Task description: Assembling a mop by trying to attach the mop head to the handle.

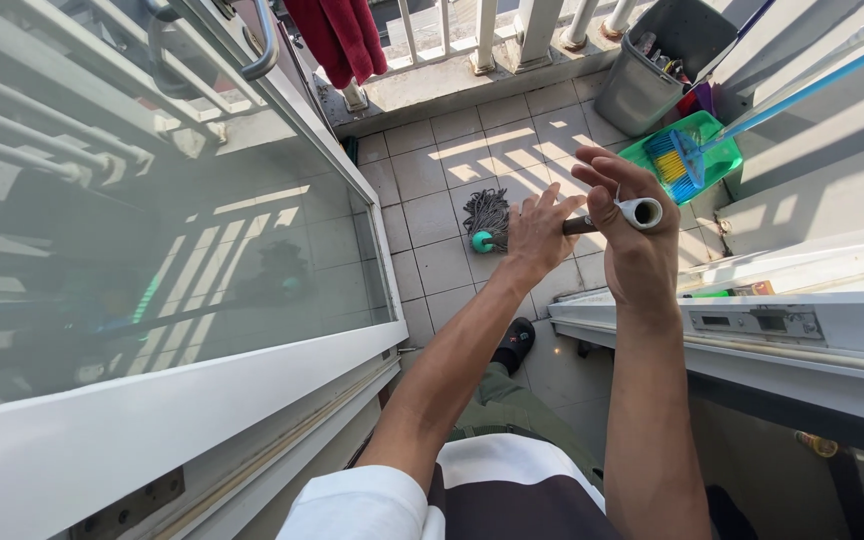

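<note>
Gripping mop handle with both hands: right hand closing around the white top end, left hand wrapping the shaft just below. Resting grey mop head on tiled balcony floor, well beyond the left grip. Lying off past the right grip: green dustpan with blue broom, grey bin.

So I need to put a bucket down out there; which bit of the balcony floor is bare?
The sunlit tiles between the glass door and the grey bin lie bare. Nearer, the mop head sits below both hands. The right corner is crowded by the bin, green dustpan and broom.
</note>
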